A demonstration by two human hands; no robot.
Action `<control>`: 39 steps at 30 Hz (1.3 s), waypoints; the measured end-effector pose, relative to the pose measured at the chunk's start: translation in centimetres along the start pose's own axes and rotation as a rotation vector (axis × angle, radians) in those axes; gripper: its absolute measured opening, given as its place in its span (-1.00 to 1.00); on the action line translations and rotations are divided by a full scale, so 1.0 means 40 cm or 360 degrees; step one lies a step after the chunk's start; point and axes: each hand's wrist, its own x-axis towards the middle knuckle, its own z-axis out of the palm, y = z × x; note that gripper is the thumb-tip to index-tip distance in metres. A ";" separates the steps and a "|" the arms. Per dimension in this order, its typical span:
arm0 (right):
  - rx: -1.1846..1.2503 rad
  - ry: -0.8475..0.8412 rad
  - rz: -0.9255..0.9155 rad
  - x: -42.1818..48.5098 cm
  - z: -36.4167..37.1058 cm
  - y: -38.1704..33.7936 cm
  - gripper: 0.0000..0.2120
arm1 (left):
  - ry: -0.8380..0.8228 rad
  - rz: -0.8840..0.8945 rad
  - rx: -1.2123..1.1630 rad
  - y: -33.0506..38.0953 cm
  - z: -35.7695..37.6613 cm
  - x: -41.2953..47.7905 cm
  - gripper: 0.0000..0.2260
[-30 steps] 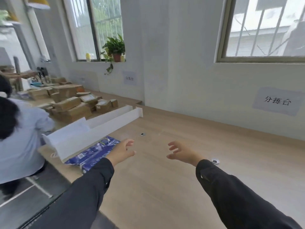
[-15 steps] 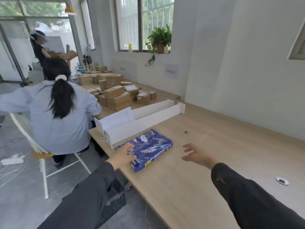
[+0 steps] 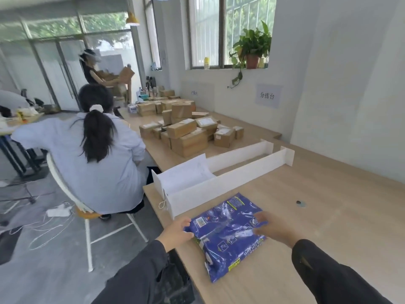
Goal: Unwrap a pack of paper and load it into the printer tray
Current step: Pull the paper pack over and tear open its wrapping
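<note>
Head view: both hands at the pack [image 3: 228, 233], still sealed, on the desk [image 3: 317, 216]. Left hand [image 3: 178, 231] curled around the pack's near-left corner, fingers hooked over the edge; right hand [image 3: 275, 227] laid flat and spread on the pack's right side, gripping nothing as far as can be seen. Early step, by the look of it: taking hold of the pack, unwrapping not yet begun. Next move likely calling for a seam or fold to pull open, or a lift and turn to find one; none visible on the upper face. Pack lying between the hands, tilted across the desk edge: glossy blue film, crinkled, with pale print and a yellow-lettered near edge. White divider [image 3: 219, 183] just beyond the left hand. No printer tray in sight.
</note>
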 end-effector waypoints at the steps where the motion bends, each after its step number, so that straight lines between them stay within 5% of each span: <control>1: 0.0008 -0.0032 0.0009 0.034 -0.002 0.002 -0.50 | -0.0019 -0.0003 0.0001 0.003 -0.001 0.030 -0.54; 8: 0.0041 -0.0138 0.0110 0.190 0.003 0.037 -0.52 | -0.0165 -0.0083 0.0113 0.020 0.012 0.198 -0.52; 21: 0.0241 0.0147 0.0554 0.333 0.085 0.048 -0.61 | -0.0640 0.0132 0.0163 0.027 0.049 0.558 -0.61; 30: 0.0412 0.0371 0.0887 0.425 0.221 0.047 -0.63 | -0.1104 0.0594 0.0632 -0.019 0.095 0.729 -0.60; 39: 0.0236 0.0632 0.0949 0.481 0.302 0.088 -0.70 | -0.1121 0.1128 0.1122 -0.061 0.188 0.794 -0.51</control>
